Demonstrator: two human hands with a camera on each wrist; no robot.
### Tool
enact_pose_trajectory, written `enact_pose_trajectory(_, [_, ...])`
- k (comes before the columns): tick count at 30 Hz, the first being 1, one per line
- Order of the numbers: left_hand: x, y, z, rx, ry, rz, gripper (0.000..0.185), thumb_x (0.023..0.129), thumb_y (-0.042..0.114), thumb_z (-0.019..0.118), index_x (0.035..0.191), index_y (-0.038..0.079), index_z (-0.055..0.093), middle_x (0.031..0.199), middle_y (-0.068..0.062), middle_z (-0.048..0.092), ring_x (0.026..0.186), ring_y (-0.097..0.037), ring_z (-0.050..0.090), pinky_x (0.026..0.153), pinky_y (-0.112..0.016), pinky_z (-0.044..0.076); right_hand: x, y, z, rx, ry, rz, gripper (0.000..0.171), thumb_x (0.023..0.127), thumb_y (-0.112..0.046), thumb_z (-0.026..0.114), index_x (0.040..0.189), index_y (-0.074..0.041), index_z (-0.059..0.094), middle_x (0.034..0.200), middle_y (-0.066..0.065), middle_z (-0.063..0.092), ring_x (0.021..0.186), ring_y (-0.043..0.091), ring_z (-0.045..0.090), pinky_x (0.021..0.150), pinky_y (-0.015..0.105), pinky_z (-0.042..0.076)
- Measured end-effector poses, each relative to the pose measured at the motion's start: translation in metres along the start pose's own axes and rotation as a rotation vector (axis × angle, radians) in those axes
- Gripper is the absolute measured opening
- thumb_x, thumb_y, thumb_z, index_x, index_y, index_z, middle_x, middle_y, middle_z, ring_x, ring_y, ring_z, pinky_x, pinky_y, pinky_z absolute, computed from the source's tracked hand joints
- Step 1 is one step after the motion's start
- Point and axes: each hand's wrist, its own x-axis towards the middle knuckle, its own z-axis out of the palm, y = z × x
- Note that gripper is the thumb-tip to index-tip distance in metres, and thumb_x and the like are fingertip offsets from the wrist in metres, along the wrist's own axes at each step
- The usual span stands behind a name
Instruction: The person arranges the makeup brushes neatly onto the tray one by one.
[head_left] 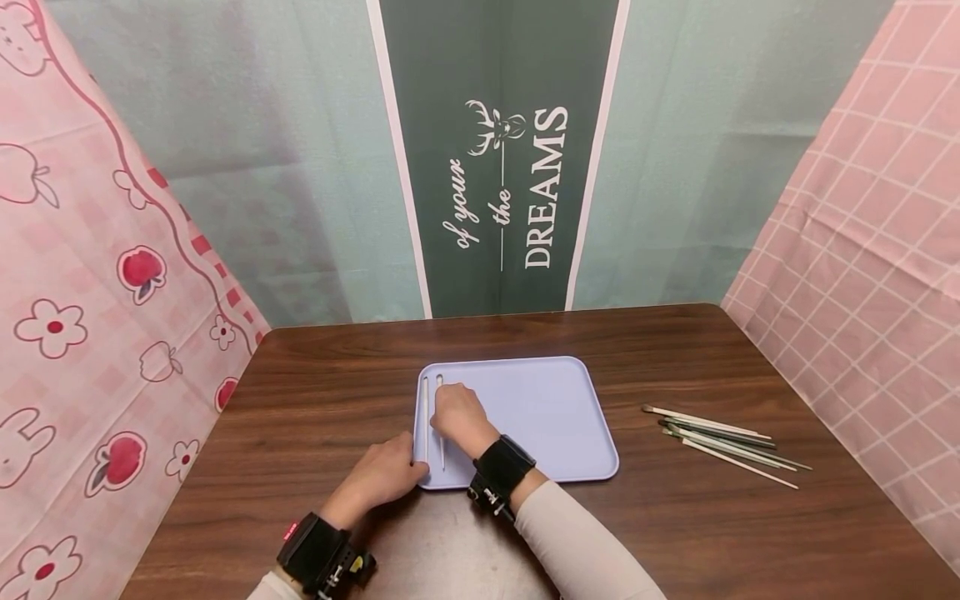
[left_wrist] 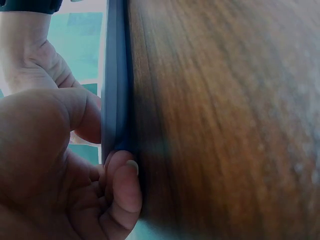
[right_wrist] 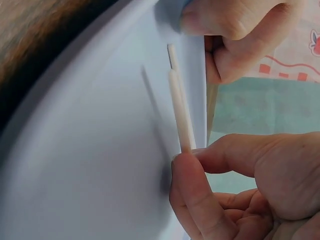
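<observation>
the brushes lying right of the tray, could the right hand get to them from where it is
Probably yes. The brushes lie loose on bare table, nothing between them and the tray. But the right hand is pinching a white brush over the tray's left side.
</observation>
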Motion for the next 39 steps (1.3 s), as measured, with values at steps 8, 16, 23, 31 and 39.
enact_pose_trajectory(8, [-0.001, 0.001, -0.001, -0.012, -0.008, -0.010, 0.028, 0.087, 0.024, 0.066, 0.101, 0.001, 0.058, 0.081, -0.005, 0.056, 0.071, -0.021, 0.053, 0.064, -0.039, 0.046, 0.001, 0.001, 0.001, 0.021, 0.020, 0.002, 0.014, 0.085, -0.010, 0.074, 0.076, -0.005, 0.065, 0.074, 0.006, 0.062, 0.062, 0.018, 0.053, 0.057, 0.029, 0.046])
enact_pose_trajectory(16, [-0.002, 0.002, -0.002, -0.017, -0.008, -0.013, 0.027, 0.088, 0.024, 0.067, 0.100, 0.002, 0.058, 0.079, -0.004, 0.055, 0.070, -0.020, 0.052, 0.063, -0.038, 0.045, 0.003, 0.003, 0.003, 0.033, 0.047, -0.018, 0.014, 0.084, -0.009, 0.074, 0.075, -0.004, 0.065, 0.072, 0.006, 0.062, 0.061, 0.018, 0.052, 0.057, 0.029, 0.045])
enact_pose_trajectory(23, [-0.001, 0.001, -0.001, -0.009, -0.003, -0.008, 0.026, 0.087, 0.024, 0.067, 0.099, 0.002, 0.058, 0.079, -0.004, 0.055, 0.069, -0.021, 0.052, 0.063, -0.039, 0.046, 0.004, 0.003, 0.004, 0.044, 0.044, -0.007, 0.016, 0.084, -0.012, 0.074, 0.075, -0.004, 0.064, 0.071, 0.006, 0.060, 0.061, 0.019, 0.053, 0.057, 0.029, 0.045])
enact_pose_trajectory(31, [0.001, -0.001, 0.001, -0.010, -0.005, -0.008, 0.027, 0.087, 0.025, 0.067, 0.099, 0.002, 0.058, 0.079, -0.005, 0.056, 0.069, -0.021, 0.052, 0.063, -0.039, 0.046, 0.002, 0.005, 0.001, 0.044, 0.049, -0.009, 0.022, 0.087, -0.014, 0.072, 0.071, -0.007, 0.060, 0.069, 0.005, 0.057, 0.061, 0.019, 0.052, 0.058, 0.030, 0.045])
enact_pose_trajectory(39, [0.000, 0.000, 0.000, -0.014, 0.005, -0.012, 0.028, 0.086, 0.024, 0.068, 0.099, 0.002, 0.059, 0.079, -0.004, 0.057, 0.068, -0.021, 0.052, 0.063, -0.039, 0.046, -0.006, 0.010, -0.016, -0.020, 0.066, -0.033, 0.016, 0.087, -0.017, 0.071, 0.079, -0.005, 0.063, 0.074, 0.008, 0.062, 0.066, 0.023, 0.057, 0.060, 0.036, 0.048])
